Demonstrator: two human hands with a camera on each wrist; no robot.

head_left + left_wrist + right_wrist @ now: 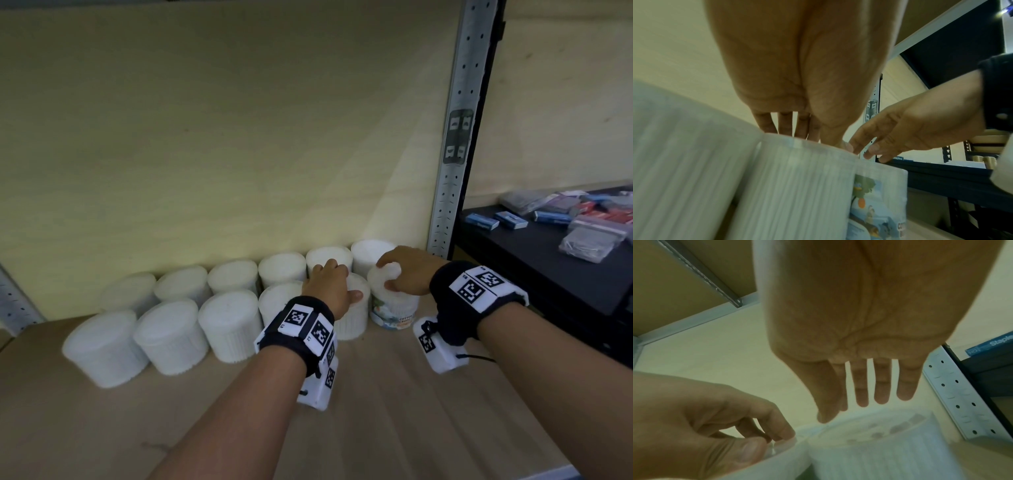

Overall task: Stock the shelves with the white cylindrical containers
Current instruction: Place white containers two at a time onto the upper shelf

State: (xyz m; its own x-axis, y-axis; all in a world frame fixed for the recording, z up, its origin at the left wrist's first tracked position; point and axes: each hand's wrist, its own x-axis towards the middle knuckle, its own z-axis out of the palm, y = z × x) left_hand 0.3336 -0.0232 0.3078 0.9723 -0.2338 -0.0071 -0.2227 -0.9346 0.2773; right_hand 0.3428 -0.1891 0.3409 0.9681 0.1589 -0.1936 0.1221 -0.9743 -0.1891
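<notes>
Right hand [407, 270]: grip spread, fingertips [381, 264] on the lid of the labelled tub [394, 308], which stands on the shelf [411, 394] directly beneath. Left hand [329, 284]: grip curled over the plain tub [352, 322] just left of that, seemingly pinching its rim, though blur hides the contact.

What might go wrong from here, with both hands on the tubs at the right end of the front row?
The right hand touches only the lid of the labelled container; lifted so, it may slip. That container stands by the metal upright; a rightward nudge might jam or topple it. The left hand holds the plain container close to the back row; pushing could shunt those.
</notes>
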